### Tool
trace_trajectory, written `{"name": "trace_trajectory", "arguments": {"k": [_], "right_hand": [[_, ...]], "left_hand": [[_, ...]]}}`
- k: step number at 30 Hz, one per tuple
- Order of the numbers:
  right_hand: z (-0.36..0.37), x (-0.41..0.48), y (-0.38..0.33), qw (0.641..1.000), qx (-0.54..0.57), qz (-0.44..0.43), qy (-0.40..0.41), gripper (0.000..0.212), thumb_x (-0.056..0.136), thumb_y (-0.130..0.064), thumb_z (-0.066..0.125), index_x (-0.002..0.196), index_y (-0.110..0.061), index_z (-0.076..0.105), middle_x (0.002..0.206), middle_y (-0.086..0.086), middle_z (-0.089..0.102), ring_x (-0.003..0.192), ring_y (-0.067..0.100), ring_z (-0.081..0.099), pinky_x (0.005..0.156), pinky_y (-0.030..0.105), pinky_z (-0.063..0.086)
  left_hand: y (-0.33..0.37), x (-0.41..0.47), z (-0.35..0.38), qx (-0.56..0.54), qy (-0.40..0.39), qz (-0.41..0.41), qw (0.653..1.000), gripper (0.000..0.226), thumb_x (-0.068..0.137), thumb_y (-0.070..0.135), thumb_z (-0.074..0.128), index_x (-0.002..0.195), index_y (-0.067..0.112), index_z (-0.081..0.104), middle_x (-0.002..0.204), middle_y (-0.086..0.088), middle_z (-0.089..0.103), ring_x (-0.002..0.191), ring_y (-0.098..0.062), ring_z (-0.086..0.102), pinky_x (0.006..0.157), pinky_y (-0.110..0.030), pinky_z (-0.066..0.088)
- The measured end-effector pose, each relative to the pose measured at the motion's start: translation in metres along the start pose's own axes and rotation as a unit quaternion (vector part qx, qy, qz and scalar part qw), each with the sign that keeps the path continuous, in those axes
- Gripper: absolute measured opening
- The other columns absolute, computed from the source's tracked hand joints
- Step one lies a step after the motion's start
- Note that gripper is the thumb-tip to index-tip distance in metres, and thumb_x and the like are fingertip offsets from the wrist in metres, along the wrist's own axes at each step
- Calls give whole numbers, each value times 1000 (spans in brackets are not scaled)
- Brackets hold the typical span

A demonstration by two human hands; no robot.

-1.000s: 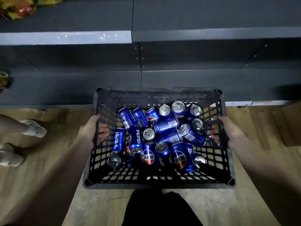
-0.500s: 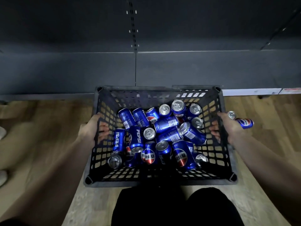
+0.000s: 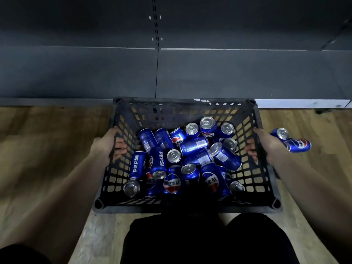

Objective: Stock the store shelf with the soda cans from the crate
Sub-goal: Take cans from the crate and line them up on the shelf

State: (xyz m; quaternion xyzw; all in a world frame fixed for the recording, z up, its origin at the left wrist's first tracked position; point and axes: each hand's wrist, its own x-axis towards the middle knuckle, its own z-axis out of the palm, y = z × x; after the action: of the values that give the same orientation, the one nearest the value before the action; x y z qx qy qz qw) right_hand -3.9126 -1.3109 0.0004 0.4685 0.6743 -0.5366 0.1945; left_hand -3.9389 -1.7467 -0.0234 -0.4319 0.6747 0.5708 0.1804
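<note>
The lattice wall of the crate (image 3: 182, 209) half hides the fingers of the left hand (image 3: 105, 144) and right hand (image 3: 266, 144) gripping its sides. The lowest soda cans (image 3: 172, 182) lie buried under others. The right wrist covers part of two floor cans (image 3: 298, 145). The shelf (image 3: 76, 73) runs off the top edge, and the forearms (image 3: 57, 197) and legs (image 3: 190, 241) off the bottom.

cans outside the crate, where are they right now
In the head view, two loose cans lie on the wood floor just right of the crate, beside the right hand gripping its side wall.
</note>
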Motion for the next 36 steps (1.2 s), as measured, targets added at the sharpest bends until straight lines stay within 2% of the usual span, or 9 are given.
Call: {"name": "trace_trajectory", "arguments": {"k": [7,10,12,16,19,21,25,28,36], "right_hand": [[-8,0,-5,999,-39,18,-21,47,98,-49,45,107,-6,62,99,16,66,78,29,63,63,32,47],[-10,1,-9,997,-72,-3,11,47,96,-51,49,112,-8,60,103,16,67,87,31,64,69,35,50],[-8,5,-5,986,-145,-53,67,60,92,-55,49,129,-9,53,122,17,60,107,36,58,90,44,50],[6,-5,19,846,-371,-302,234,57,88,-39,62,130,-3,51,127,24,47,119,41,41,101,46,34],[13,-16,40,781,-390,-413,260,44,80,-26,70,118,-6,60,113,21,52,106,38,44,93,45,37],[18,-22,51,753,-442,-441,206,28,82,-24,69,105,-9,67,105,14,59,100,34,49,90,42,40],[39,-54,57,778,-536,-327,27,45,85,-60,57,99,-17,63,98,7,65,98,27,62,85,33,46],[56,-55,64,792,-578,-186,-64,87,76,-76,55,133,-11,46,130,9,56,119,28,55,90,33,46],[73,-35,92,847,-515,-93,-96,100,62,-54,83,133,-9,28,128,11,57,120,30,56,98,39,46]], "left_hand": [[3,3,4,36,-26,-18,999,58,93,57,45,106,4,63,101,-15,68,84,-32,67,66,-34,48],[1,-2,4,94,58,26,994,63,88,60,48,113,4,61,97,-14,69,79,-33,68,70,-41,53],[0,-10,8,249,137,72,956,72,87,64,41,123,3,55,107,-17,65,95,-37,64,85,-47,50],[-6,-35,29,411,203,234,858,75,92,54,45,143,1,32,144,-28,30,132,-45,29,105,-52,29],[-21,-40,43,414,174,443,776,64,87,52,45,132,6,52,136,-24,46,131,-42,35,108,-48,28],[-26,-46,56,419,57,487,764,54,89,48,44,125,11,61,129,-14,54,122,-35,47,104,-45,37],[-44,-58,75,455,-125,446,761,47,90,46,45,126,18,59,126,-1,56,108,-22,59,94,-35,47],[-56,-61,83,479,-164,422,752,58,85,56,34,124,21,60,125,5,56,105,-18,61,92,-37,47],[-64,-58,91,475,-170,412,759,31,96,33,52,123,22,60,125,7,53,111,-14,56,94,-38,46]]}}
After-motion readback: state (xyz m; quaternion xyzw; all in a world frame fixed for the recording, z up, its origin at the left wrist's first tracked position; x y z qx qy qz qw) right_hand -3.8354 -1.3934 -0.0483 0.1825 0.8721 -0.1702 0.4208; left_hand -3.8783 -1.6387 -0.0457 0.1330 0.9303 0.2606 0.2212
